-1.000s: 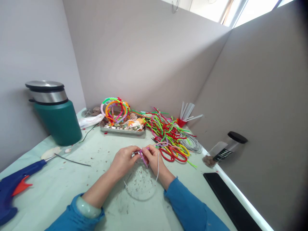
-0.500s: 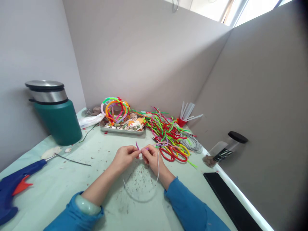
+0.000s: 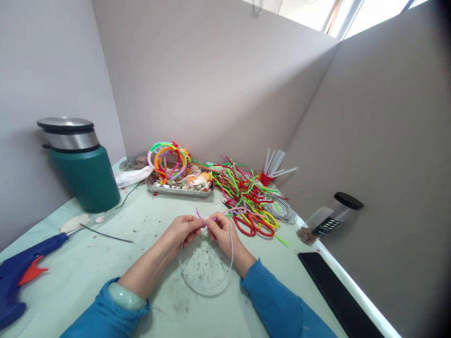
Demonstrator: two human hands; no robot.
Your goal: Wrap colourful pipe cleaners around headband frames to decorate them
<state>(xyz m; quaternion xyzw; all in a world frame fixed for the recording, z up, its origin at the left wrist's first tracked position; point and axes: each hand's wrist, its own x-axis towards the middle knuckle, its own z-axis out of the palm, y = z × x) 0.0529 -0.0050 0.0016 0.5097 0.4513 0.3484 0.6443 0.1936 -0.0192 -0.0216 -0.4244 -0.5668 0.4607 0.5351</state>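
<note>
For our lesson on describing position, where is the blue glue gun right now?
In the head view, the blue glue gun lies at the far left, its tip beside the white shell.

At the left of the frame, a bottle (image 3: 84, 180) shows a smooth, matt green body beneath a shiny, metal-looking band and lid, while the glue gun (image 3: 33, 256) at the lower left looks like smooth plastic in blue and red. Near the centre, a tray (image 3: 179, 191) has a dull metallic rim and holds rough-looking shells, beside fuzzy pipe cleaners (image 3: 243, 185) and scissors (image 3: 259, 224) with glossy, plastic-looking handles. A glossy bangle (image 3: 126, 296) meets blue cloth sleeves (image 3: 102, 314) at the lower left, and the jar (image 3: 331, 216) at the right looks like smooth, clear plastic.
</note>
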